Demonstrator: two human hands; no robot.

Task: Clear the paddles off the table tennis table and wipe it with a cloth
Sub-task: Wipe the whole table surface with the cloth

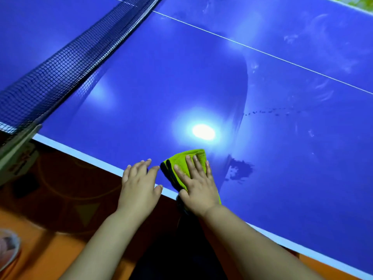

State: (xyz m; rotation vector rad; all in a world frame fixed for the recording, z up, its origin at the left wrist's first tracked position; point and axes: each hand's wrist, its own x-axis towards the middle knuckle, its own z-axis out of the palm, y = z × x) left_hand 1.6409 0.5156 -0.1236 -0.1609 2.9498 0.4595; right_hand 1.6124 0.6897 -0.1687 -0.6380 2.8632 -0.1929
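The blue table tennis table (181, 81) fills most of the view, with a white line along its near edge. A folded green cloth (190, 158) with a dark underside lies at that edge. My right hand (196, 181) presses flat on the cloth, fingers straight. Just left of it, my left hand (139, 182) rests flat on the table's edge, fingers spread, holding nothing. A darker, wiped-looking patch spreads left of a curved boundary; dull smears and dark spots (240, 168) lie to the right. No paddles are in view.
The black net (66, 63) runs diagonally across the upper left, clamped to a post (18, 150) at the table's side. A white centre line (262, 51) crosses the far surface. Orange floor (50, 229) lies below the edge, with a foot (8, 247) at bottom left.
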